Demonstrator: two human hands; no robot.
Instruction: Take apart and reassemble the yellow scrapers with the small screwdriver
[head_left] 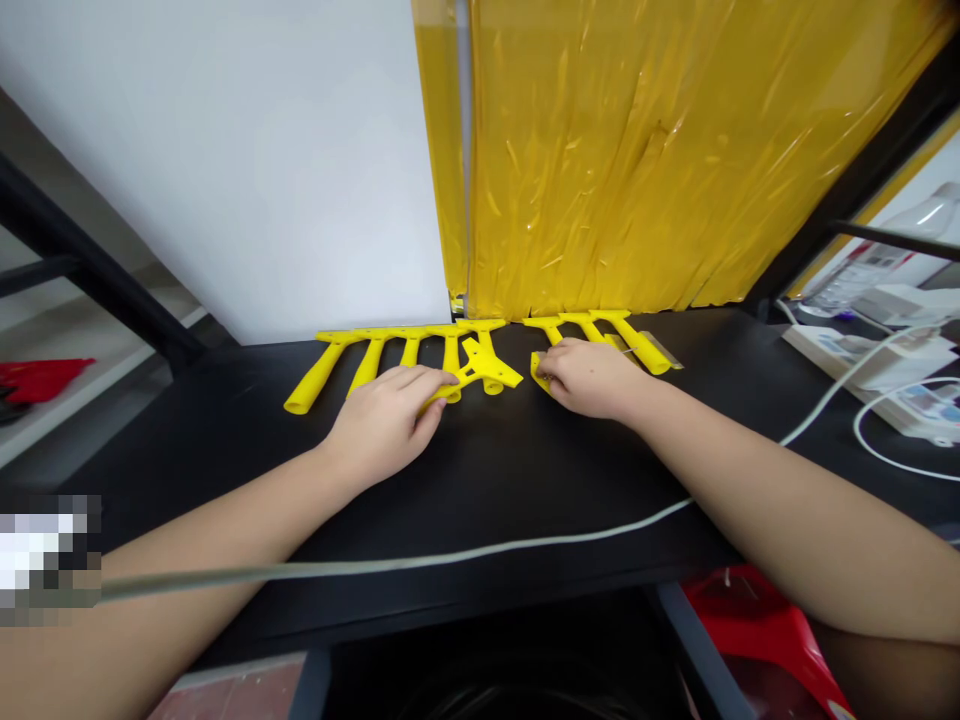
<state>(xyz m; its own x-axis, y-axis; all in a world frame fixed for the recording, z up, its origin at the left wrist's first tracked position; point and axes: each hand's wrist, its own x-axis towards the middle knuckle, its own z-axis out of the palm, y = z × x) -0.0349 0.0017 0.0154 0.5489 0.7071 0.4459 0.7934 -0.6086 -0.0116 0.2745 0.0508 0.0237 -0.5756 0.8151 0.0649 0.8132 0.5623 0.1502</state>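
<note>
My left hand (394, 415) is closed around a yellow T-shaped plastic handle (487, 368), whose flared head points right, past my fingertips. Behind it, several similar yellow handles (309, 385) lie side by side on the black shelf, heads toward the back panel and round ends toward me. To the right, my right hand (589, 378) has its fingers curled over another yellow plastic piece (538, 372); only its left end shows, the rest being covered by the hand. More yellow handles (645, 345) lie just behind this hand, with a clear flat strip (664, 352) by the rightmost one.
A pale cable (510, 546) runs across the front of the black shelf (495, 470). White power strips (862, 365) with cords and a clear bottle (885, 250) are at right. Behind stand a white panel (262, 150) and yellow plastic sheeting (600, 150). Red items (757, 620) lie below.
</note>
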